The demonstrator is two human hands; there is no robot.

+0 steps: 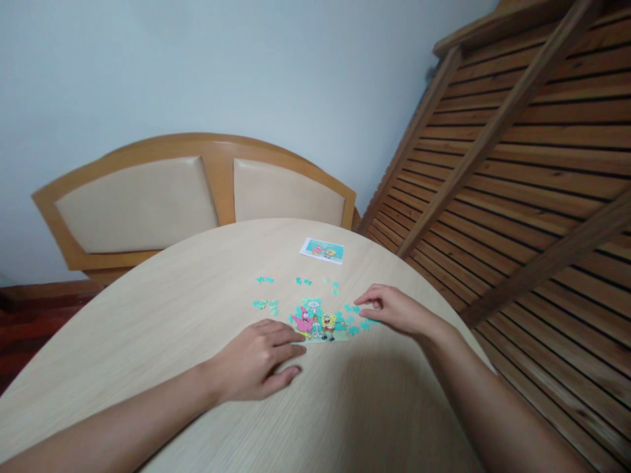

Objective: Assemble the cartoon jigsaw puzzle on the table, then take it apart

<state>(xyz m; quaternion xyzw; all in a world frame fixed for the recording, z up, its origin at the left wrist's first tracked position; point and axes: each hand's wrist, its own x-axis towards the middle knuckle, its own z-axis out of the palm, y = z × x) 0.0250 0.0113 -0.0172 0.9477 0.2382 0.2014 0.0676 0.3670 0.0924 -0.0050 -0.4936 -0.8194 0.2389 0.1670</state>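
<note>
A partly joined jigsaw puzzle (316,326) lies on the table, with a pink starfish figure, a pale teal figure and a yellow square figure. My left hand (261,358) rests palm down at its left edge, fingers stretched out and fingertips touching or just over that edge. To the right of the puzzle are several loose teal jigsaw pieces (353,328). My right hand (387,307) hovers at or touches these pieces, its thumb and index finger apart, with nothing visible between them. Part of the loose pieces is hidden by the right hand.
Small groups of jigsaw pieces (266,305) lie beyond the left hand, with more pieces (303,281) farther back. A picture card (323,251) of the same figures lies near the far edge of the round table (197,295). Behind stands a padded bench (217,174); wooden slats (517,131) rise at right.
</note>
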